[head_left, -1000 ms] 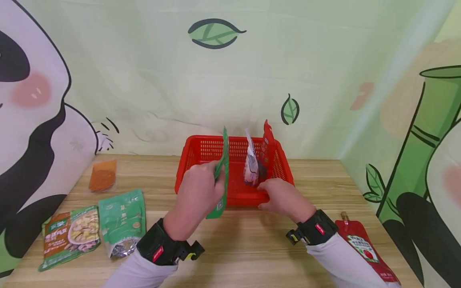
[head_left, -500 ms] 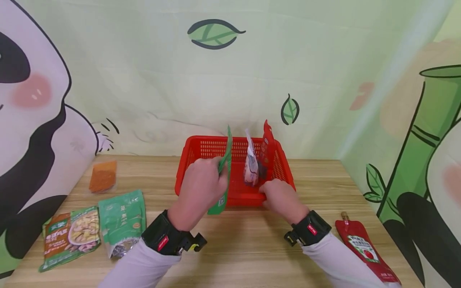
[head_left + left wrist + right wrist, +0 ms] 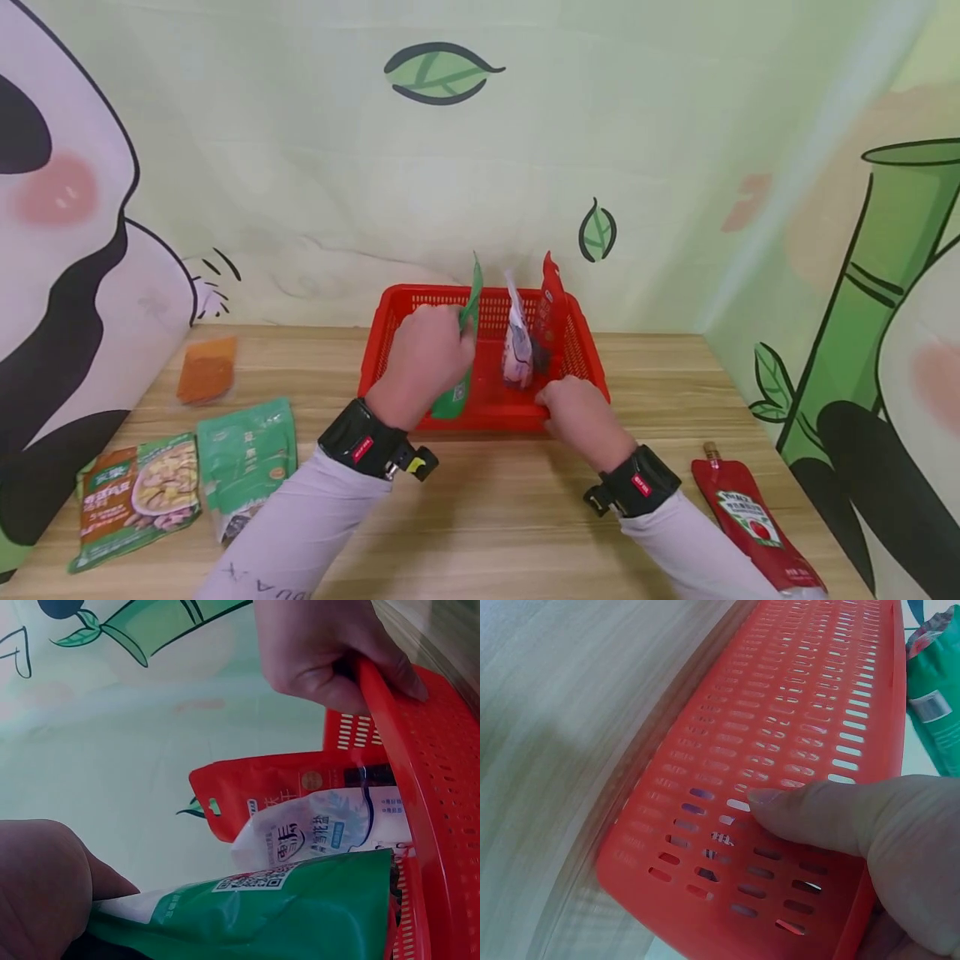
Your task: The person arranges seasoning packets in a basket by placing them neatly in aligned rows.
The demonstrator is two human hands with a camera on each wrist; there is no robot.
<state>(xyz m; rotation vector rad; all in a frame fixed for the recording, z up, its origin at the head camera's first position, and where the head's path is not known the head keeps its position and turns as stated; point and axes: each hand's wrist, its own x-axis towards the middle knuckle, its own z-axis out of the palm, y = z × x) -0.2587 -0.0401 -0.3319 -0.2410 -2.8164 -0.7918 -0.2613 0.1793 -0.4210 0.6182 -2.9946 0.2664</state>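
My left hand pinches the top part of a green pouch and holds it on edge over the left half of a red plastic basket. In the left wrist view the pouch shows a QR code. My right hand grips the basket's near rim toward its right corner, the thumb pressed on the slotted outer wall. Inside the basket stand a white-and-blue bag and, to its right, a red pouch. The green pouch's lower end is partly behind the near rim in the left wrist view.
Left on the wooden table lie an orange packet, a green pouch with a silvery base and a green-brown food bag. A red ketchup pouch with a spout lies at the right. A printed cloth backdrop rises behind.
My left hand has moved forward and slightly up with the green pouch, bringing it farther over the basket. My right hand has stayed on the rim.
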